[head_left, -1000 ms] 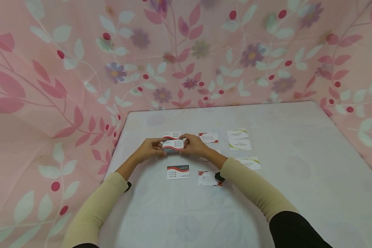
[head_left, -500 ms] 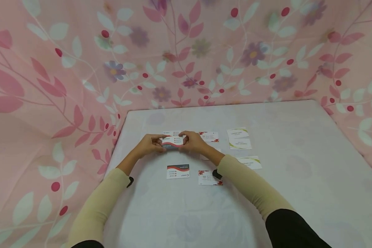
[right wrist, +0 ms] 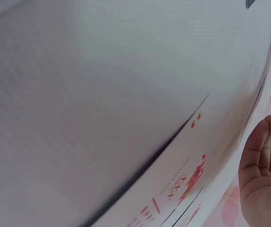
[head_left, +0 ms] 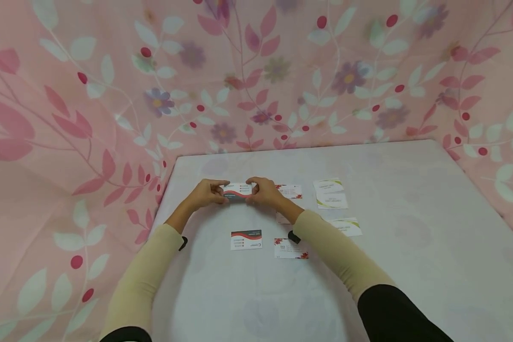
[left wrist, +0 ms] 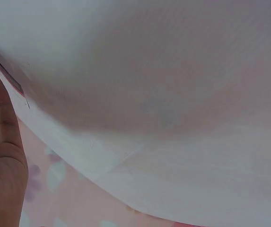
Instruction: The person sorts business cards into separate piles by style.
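Observation:
In the head view, a business card (head_left: pixel 237 190) with a red wave and dark grey band is pinched at both short ends. My left hand (head_left: pixel 207 194) grips its left end and my right hand (head_left: pixel 265 192) its right end. Whether it touches the table or a card beneath cannot be seen. A similar grey-and-red business card (head_left: pixel 246 240) lies nearer me. In the wrist views, my left hand (left wrist: pixel 3 151) and right hand (right wrist: pixel 263 170) show only at the edges, and the held card is out of sight.
Right of the hands lie floral red cards (head_left: pixel 290 191), one partly under the right forearm. Farther right are green-edged white cards (head_left: pixel 331 200), and another green-edged card (head_left: pixel 348 227) sits by the right sleeve. All rest on a white-covered table (head_left: pixel 256 294) before a pink floral cloth (head_left: pixel 256 71).
Both hands have moved the held card away from me, toward the table's far edge. The similar card seen behind it earlier is now covered from view.

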Motion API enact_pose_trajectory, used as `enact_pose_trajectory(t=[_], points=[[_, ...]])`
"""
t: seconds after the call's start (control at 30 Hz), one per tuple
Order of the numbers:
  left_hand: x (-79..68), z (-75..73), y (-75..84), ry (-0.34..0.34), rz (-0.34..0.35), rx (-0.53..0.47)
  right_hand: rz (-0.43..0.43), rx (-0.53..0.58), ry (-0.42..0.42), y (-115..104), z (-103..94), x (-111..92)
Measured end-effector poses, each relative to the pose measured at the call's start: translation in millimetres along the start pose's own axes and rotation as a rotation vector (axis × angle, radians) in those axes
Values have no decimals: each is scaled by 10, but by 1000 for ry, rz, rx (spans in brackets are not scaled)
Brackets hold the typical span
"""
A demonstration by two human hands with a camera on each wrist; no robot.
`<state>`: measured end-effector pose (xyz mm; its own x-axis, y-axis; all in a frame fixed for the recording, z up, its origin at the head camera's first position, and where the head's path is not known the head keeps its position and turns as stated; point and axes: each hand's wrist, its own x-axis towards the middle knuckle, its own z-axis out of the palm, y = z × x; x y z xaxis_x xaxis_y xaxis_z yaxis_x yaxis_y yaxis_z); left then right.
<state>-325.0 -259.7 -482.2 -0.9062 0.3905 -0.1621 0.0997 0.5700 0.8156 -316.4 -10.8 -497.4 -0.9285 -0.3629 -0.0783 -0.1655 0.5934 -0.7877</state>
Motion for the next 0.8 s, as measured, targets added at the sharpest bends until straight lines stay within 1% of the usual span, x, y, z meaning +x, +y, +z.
enact_pose_trajectory(t=[0.27,0.37,0.53,0.67,0.8], points=[[85,-43,3,31,-12,107,24,13,10,-27,30,92],[135,-44,18,19,-21,137,43,6,9,4,37,132],[208,-34,14,-12,-44,158,59,-22,0,53,59,183],[252,-28,-28,-22,-55,185,69,-47,-1,48,71,203],[265,-34,-69,-11,-67,208,68,-82,-14,18,78,227]])
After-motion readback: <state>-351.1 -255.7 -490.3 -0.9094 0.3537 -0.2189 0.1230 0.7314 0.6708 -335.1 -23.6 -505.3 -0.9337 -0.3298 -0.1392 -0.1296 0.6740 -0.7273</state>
